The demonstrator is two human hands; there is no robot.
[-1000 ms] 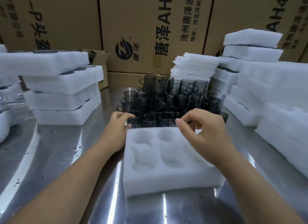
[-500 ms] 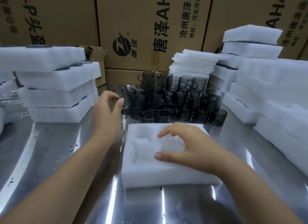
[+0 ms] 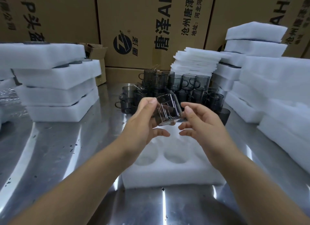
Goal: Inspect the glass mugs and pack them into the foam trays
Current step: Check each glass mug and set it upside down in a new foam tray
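I see the left hand (image 3: 144, 124) gripping a smoky glass mug (image 3: 167, 111), thumb on top near the rim and fingers curled under it. The mug is tilted on its side in the air, above the far end of the white foam tray (image 3: 167, 177). The right hand (image 3: 206, 124) sits just beside the mug with its fingers loosely bent and the palm turned toward the glass, grasping nothing. Its thumb tip is very close to the mug's base, and I cannot tell whether it touches.

The foam tray lies flat on the shiny metal bench (image 3: 50, 157), directly under my wrists. Two of its round pockets show between the forearms.

Behind the hands, a cluster of grey glass mugs (image 3: 181, 85) stands on the bench, some stacked on others. On the left is a stack of foam trays (image 3: 58, 90), with dark rims showing between the layers. More foam blocks (image 3: 276, 90) are piled on the right, and a stack of thin foam sheets (image 3: 196, 60) stands behind the mugs. Printed cardboard cartons (image 3: 142, 23) fill the background.
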